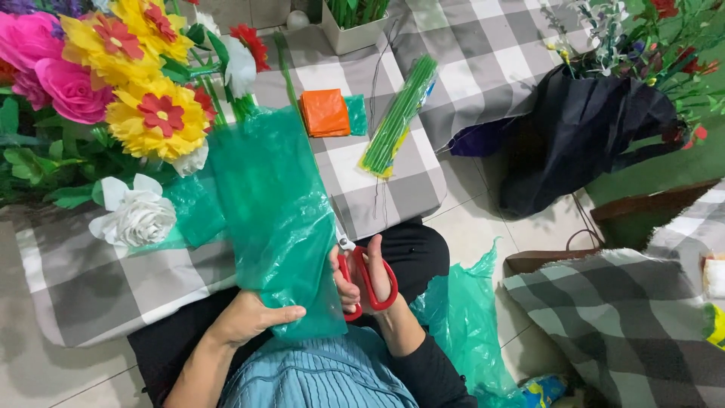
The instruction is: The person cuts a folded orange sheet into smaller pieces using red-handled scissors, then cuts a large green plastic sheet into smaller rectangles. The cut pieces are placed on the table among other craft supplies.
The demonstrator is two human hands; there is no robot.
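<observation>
Left hand, lower centre of the frame: fingers curled over the near bottom edge of a translucent green plastic sheet, thumb under, pinching it. This grip keeps the film taut and raised off the lap so a blade can run along it.

Right hand, just right of the sheet: thumb and fingers through the loops of one pair of red-handled scissors, closed around the handles. Blades point up and left, against the right edge of the sheet; most of their length is hidden by the film, so I cannot tell how wide they stand.

Sheet position: runs from lower centre up to the bunch of artificial flowers in the upper left, overlapping the grey-and-white checked cloth that covers the low tabletop.

Counts:
- Scissors: 1.
- Green sheet in hand: 1. A second crumpled mass of green plastic lies on the tiled floor at lower right, dropped within reach of the right side.
- Yellow flowers with red centres: 3 visible. Pink roses: 2 at least, cut off by the frame edge. White roses: 1 clear at left, more partly hidden.
- Folded orange plastic square: 1, with a small green fold touching its right side.
- Bundle of thin green stem sticks in a clear sleeve: 1, laid diagonally, upper centre.
- Dark fabric bag: 1, upper right, holding flower sprays upright.

Supplies sit beyond the sheet, apart from the cutting line.
</observation>
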